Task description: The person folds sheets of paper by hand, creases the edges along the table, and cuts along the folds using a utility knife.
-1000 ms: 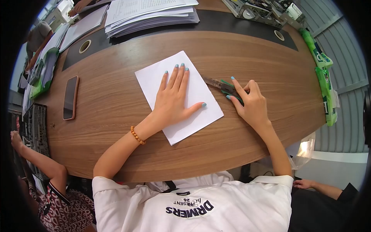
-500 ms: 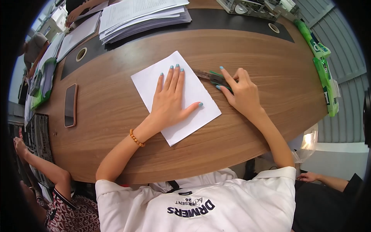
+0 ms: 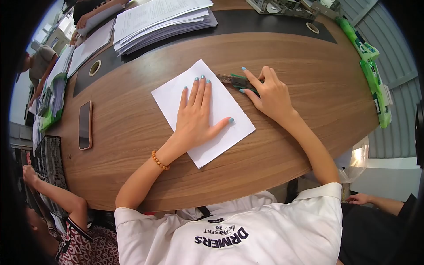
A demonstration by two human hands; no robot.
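White paper (image 3: 232, 132), perhaps several sheets or a folded one, lies slanted on the wooden table. My left hand (image 3: 193, 117) rests flat on it, fingers stretched and thumb out to the right. A utility knife (image 3: 240, 82) with a green and dark handle is in my right hand (image 3: 273, 95), thumb along its near side and index finger extended on the far side. Its brown-stained blade points left and meets the paper's upper right edge; whether the tip is under the paper or between layers is hidden. That right edge looks slightly ragged.
A thick stack of printed papers (image 3: 163, 24) lies at the back. To the left are a phone (image 3: 85, 125) and a black wire basket (image 3: 52, 168). Green packages (image 3: 376, 95) line the right edge. Other people's arms show at the left, upper left and lower right.
My right hand and the utility knife have shifted left and slightly up, and less of the blade shows beside the paper. My left hand stays flat on the paper. The camera view has shifted a little.
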